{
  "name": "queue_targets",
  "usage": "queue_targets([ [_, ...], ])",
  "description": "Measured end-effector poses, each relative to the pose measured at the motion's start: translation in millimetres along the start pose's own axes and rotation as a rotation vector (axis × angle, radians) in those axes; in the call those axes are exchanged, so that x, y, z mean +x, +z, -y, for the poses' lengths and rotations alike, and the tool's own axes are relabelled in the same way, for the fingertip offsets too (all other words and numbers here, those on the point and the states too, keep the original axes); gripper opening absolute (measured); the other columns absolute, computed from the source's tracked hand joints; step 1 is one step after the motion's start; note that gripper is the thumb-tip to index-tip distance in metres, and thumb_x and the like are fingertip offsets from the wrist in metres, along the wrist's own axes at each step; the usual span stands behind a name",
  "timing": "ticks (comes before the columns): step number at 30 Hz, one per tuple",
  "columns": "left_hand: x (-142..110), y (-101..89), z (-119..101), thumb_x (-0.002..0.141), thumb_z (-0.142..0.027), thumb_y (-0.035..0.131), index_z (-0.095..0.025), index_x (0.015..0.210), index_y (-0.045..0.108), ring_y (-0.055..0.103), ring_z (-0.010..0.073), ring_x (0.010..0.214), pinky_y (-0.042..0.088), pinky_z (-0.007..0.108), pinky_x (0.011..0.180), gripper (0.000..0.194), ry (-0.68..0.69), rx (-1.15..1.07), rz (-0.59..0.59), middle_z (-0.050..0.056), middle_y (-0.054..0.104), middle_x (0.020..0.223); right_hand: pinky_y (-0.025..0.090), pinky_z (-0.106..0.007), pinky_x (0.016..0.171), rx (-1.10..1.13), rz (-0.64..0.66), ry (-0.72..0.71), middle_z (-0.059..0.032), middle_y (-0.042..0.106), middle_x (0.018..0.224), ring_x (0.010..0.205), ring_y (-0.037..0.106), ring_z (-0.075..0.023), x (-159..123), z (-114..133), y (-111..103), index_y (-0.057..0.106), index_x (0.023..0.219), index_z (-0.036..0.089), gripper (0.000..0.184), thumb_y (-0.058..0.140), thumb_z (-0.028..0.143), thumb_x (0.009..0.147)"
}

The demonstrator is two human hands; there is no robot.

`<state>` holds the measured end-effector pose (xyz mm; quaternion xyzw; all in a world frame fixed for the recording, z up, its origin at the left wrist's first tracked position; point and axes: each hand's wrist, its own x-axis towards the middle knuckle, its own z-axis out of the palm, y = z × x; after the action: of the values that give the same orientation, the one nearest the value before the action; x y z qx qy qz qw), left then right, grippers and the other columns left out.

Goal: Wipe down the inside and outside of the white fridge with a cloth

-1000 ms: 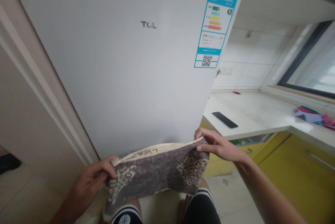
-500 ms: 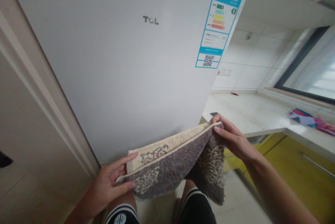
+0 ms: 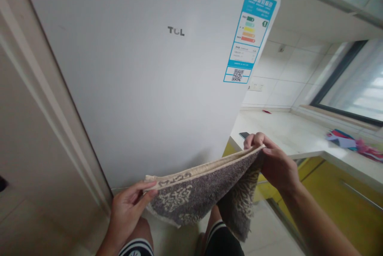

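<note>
A grey-brown towel (image 3: 206, 184) with cream patterns and cream edges hangs folded between my two hands, in front of the fridge door. My left hand (image 3: 128, 208) pinches its left upper corner between thumb and fingers. At the other end, my right hand (image 3: 277, 162) grips the right upper corner, higher than the left one. Two cream edges run close together along the top, stretched fairly straight. The right part of the cloth droops in a loose fold above my knees.
The white fridge (image 3: 134, 100) fills the middle, bearing a blue energy label (image 3: 249, 36). To the right stands a white countertop (image 3: 269, 132) over yellow cabinets (image 3: 338, 196). A dark flat object (image 3: 243, 134) and colourful cloths or bags (image 3: 356, 144) lie on the counter. A window (image 3: 356, 84) is beyond.
My right hand has moved slightly right and down, pulling the towel's top edge straighter. The two cream edges are closer together. The left hand has shifted a little and the view has tilted up.
</note>
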<state>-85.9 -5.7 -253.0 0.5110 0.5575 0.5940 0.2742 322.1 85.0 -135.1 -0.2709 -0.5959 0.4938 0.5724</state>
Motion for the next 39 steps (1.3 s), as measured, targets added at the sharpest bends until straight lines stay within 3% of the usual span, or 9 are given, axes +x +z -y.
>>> queue_targets([
  [5,4,-4.7,-13,0.074,-0.067,0.087,-0.023,0.071,0.081,0.075,0.0191,0.069,0.060,0.022,0.068,0.044,0.135,0.125,-0.104,0.005,0.079,0.072,0.047,-0.031,0.073,-0.217,0.172,-0.029,-0.0068,0.065,0.098,0.088,0.057,-0.0220,-1,-7,-23,0.048,0.088,0.023,0.034,0.067,0.051,0.093],
  [7,6,-10.3,-19,0.077,-0.068,0.084,-0.022,0.065,0.078,0.070,0.0173,0.062,0.055,0.021,0.060,0.048,0.143,0.146,-0.062,0.004,0.074,0.065,0.046,-0.031,0.077,-0.404,0.242,0.011,-0.0064,0.066,0.098,0.090,0.057,-0.0212,-4,-9,-33,0.051,0.091,0.022,0.035,0.063,0.054,0.100],
  [11,9,-26.6,-20,0.072,-0.070,0.087,-0.019,0.061,0.075,0.062,0.0152,0.057,0.045,0.021,0.053,0.054,0.018,0.075,0.272,0.004,0.067,0.058,0.042,-0.030,0.074,-0.626,0.338,0.135,-0.0034,0.058,0.087,0.082,0.051,-0.0181,-13,-9,-41,0.051,0.088,0.021,0.043,0.059,0.061,0.104],
  [15,7,-45.7,-8,0.060,-0.053,0.101,-0.020,0.080,0.080,0.069,0.0188,0.075,0.050,0.023,0.065,0.044,-0.235,-0.061,0.614,0.004,0.075,0.077,0.040,-0.028,0.070,-0.614,0.297,0.180,-0.0019,0.054,0.083,0.079,0.047,-0.0165,-18,-12,-43,0.049,0.084,0.021,0.050,0.060,0.066,0.102],
  [18,1,-51.7,-4,0.072,-0.046,0.096,-0.020,0.088,0.079,0.070,0.0189,0.082,0.053,0.025,0.073,0.035,-0.277,-0.060,0.717,0.003,0.073,0.087,0.040,-0.027,0.068,-0.565,0.261,0.179,-0.0014,0.053,0.081,0.077,0.046,-0.0154,-20,-15,-45,0.049,0.083,0.020,0.051,0.063,0.066,0.100],
  [25,-11,-26.7,-24,0.094,-0.049,0.073,-0.022,0.087,0.073,0.065,0.0151,0.073,0.052,0.020,0.067,0.028,0.031,0.202,0.423,0.002,0.069,0.082,0.046,-0.027,0.068,-0.382,0.314,0.164,-0.0058,0.066,0.086,0.079,0.058,-0.0160,-24,-22,-53,0.054,0.076,0.018,0.044,0.077,0.051,0.094],
  [33,-9,-19.2,-36,0.099,-0.040,0.068,-0.029,0.094,0.076,0.055,0.0076,0.049,0.046,0.014,0.055,0.015,0.439,0.542,0.227,-0.006,0.066,0.065,0.053,-0.029,0.076,-0.692,0.394,0.150,-0.0055,0.074,0.083,0.079,0.068,-0.0170,-26,-20,-50,0.077,0.083,0.018,0.032,0.083,0.048,0.091],
  [36,-1,-22.0,-35,0.097,-0.045,0.070,-0.030,0.092,0.078,0.062,0.0076,0.050,0.047,0.012,0.055,0.018,0.438,0.557,0.154,-0.006,0.068,0.063,0.055,-0.030,0.077,-0.793,0.383,0.134,-0.0069,0.077,0.087,0.080,0.071,-0.0188,-27,-22,-48,0.079,0.087,0.020,0.035,0.081,0.054,0.092],
  [39,9,-30.5,-32,0.089,-0.059,0.076,-0.033,0.098,0.083,0.078,0.0135,0.074,0.056,0.013,0.067,0.028,0.286,0.512,0.058,-0.003,0.083,0.085,0.055,-0.031,0.074,-0.827,0.352,0.144,-0.0075,0.076,0.087,0.079,0.070,-0.0192,-29,-20,-49,0.077,0.087,0.020,0.038,0.076,0.057,0.095],
])
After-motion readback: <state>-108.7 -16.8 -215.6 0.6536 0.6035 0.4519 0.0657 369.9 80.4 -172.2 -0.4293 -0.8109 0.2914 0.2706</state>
